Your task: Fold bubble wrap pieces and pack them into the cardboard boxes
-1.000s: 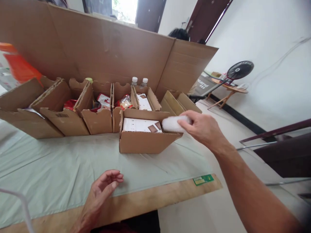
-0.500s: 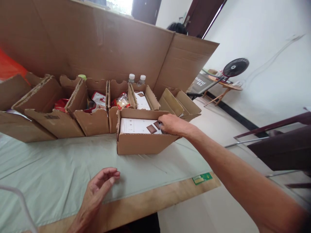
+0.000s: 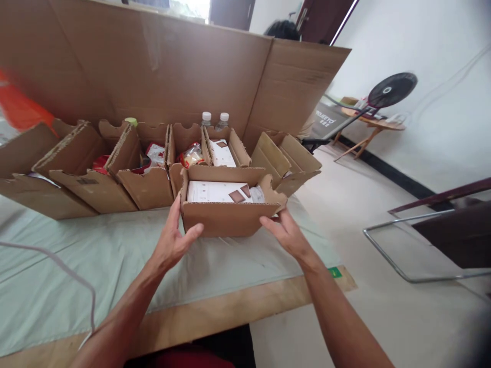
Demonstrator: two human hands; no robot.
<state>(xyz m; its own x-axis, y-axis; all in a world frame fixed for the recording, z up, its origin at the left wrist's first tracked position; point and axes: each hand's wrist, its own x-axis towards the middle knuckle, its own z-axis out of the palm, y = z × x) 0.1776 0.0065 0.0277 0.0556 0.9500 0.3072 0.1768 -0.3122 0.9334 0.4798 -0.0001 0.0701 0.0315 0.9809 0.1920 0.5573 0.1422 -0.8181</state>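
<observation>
Both hands frame a small open cardboard box (image 3: 230, 217) that sits on the pale green cloth (image 3: 76, 271) over the table, near the right end of a row of similar boxes. The left hand (image 3: 174, 240) is spread, fingers up along the box's left wall and thumb against its near face. The right hand (image 3: 286, 232) is also spread, fingertips touching the box's near right corner under a side flap. Inside the box lies a white carton (image 3: 220, 192) with brown squares printed on it, and a white wrapped bundle (image 3: 257, 194) beside it at the right. Just behind stands another box with a similar carton, and two capped bottles (image 3: 215, 120) rise at the far side against the tall cardboard wall (image 3: 153, 66).
</observation>
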